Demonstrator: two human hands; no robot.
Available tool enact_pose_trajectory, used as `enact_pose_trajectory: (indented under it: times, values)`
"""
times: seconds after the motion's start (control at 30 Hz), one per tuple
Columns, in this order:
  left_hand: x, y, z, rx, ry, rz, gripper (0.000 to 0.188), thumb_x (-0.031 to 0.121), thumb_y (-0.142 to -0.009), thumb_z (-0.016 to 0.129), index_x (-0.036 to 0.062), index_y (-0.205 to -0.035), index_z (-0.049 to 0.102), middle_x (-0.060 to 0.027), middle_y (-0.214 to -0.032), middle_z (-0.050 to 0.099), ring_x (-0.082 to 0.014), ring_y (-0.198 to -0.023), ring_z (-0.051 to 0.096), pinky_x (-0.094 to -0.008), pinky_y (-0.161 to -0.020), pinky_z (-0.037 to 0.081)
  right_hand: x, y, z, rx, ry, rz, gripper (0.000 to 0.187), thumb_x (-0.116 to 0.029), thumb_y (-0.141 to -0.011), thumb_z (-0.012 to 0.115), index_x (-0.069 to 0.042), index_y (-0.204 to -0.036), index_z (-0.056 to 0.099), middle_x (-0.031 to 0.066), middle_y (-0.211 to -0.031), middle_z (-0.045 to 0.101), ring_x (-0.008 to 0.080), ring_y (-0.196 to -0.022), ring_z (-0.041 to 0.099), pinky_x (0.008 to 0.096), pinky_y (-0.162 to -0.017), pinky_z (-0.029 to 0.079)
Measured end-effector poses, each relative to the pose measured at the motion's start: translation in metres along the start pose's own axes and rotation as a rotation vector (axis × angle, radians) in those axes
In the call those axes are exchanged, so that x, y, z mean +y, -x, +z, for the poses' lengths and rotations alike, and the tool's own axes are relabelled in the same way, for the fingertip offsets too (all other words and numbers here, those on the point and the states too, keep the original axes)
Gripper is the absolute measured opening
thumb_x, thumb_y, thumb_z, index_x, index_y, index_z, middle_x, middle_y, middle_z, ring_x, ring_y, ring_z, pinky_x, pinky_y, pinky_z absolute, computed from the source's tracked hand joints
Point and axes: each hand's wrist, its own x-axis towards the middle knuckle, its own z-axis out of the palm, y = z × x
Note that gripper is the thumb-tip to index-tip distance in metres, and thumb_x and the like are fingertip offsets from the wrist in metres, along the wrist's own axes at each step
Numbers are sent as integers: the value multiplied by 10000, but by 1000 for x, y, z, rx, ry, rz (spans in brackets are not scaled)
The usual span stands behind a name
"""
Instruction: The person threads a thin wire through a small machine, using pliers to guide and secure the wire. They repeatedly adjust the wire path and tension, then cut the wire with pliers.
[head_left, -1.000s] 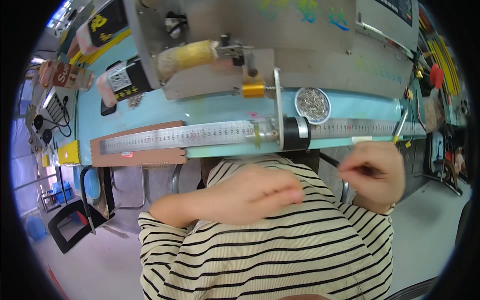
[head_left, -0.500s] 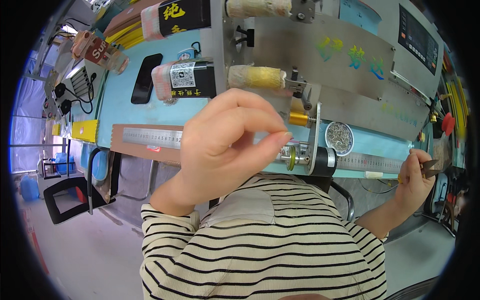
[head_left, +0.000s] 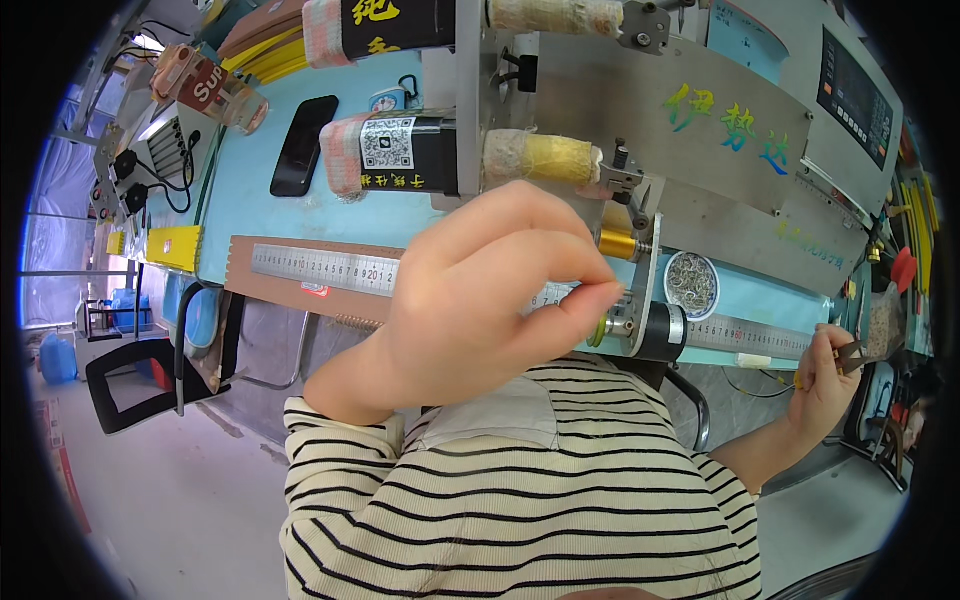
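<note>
My left hand (head_left: 500, 298) is raised over the table's front edge, thumb and forefinger pinched together. Whatever lies between the fingertips is too small to make out. Those fingertips overlap the machine's small wheel with a green rim (head_left: 598, 333), beside a round black housing (head_left: 664, 332); whether they touch it I cannot tell. Off to the right, my right hand (head_left: 822, 378) is closed around small pliers (head_left: 850, 357) with dark pointed jaws and a bit of yellow handle. A white bowl (head_left: 697, 316) of small metal rings stands between the two hands, behind the housing.
A grey metal machine (head_left: 700, 110) with a gold roller (head_left: 620, 244) and a control panel (head_left: 855, 100) fills the back. A steel ruler (head_left: 325, 268) lies on a brown board (head_left: 240, 272). Further left are a black phone (head_left: 303, 148), a bottle (head_left: 243, 112) and a chair (head_left: 130, 390).
My left hand has shifted right, its pinched fingertips now at the green-rimmed wheel. The surroundings slid slightly in the picture. My right hand still holds the pliers at the right.
</note>
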Motion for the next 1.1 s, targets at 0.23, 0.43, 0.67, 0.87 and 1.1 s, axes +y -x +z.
enact_pose_trajectory:
  times: [0.23,0.43,0.67,0.87,1.1]
  values:
    - [-3,-8,-4,-14,-127,180,232,15,-603,793,43,-784,651,-51,-763,567,-211,-647,526,-312,-558,421,-42,-2,34,11,187,-23,409,12,-829,618,33,-1235,576,73,-950,646,-22,-518,407,116,-484,269]
    - [7,-15,19,-95,-116,234,259,29,-536,801,72,-754,667,-17,-724,496,-196,-657,468,-312,-569,353,-82,24,123,-769,-240,78,525,31,-777,675,17,-1278,518,107,-1058,635,-8,-557,451,148,-490,315]
    - [7,-14,13,-84,-119,204,272,16,-502,786,67,-740,663,-19,-719,497,-198,-649,463,-314,-573,350,-90,29,147,-469,-122,46,70,45,-803,679,13,-851,640,4,-734,624,38,-634,497,183,-558,364]
    - [6,-16,12,-73,-116,227,281,23,-482,785,61,-736,672,-23,-721,506,-192,-651,462,-302,-565,344,-79,29,131,-335,-181,91,70,24,-769,701,14,-813,648,8,-724,615,36,-616,471,170,-562,344]
    - [6,-15,8,-79,-132,216,268,38,-500,802,61,-737,679,-17,-719,504,-183,-648,461,-294,-559,342,-63,27,115,-376,-159,61,79,21,-766,705,19,-822,649,9,-728,614,30,-588,452,162,-538,327]
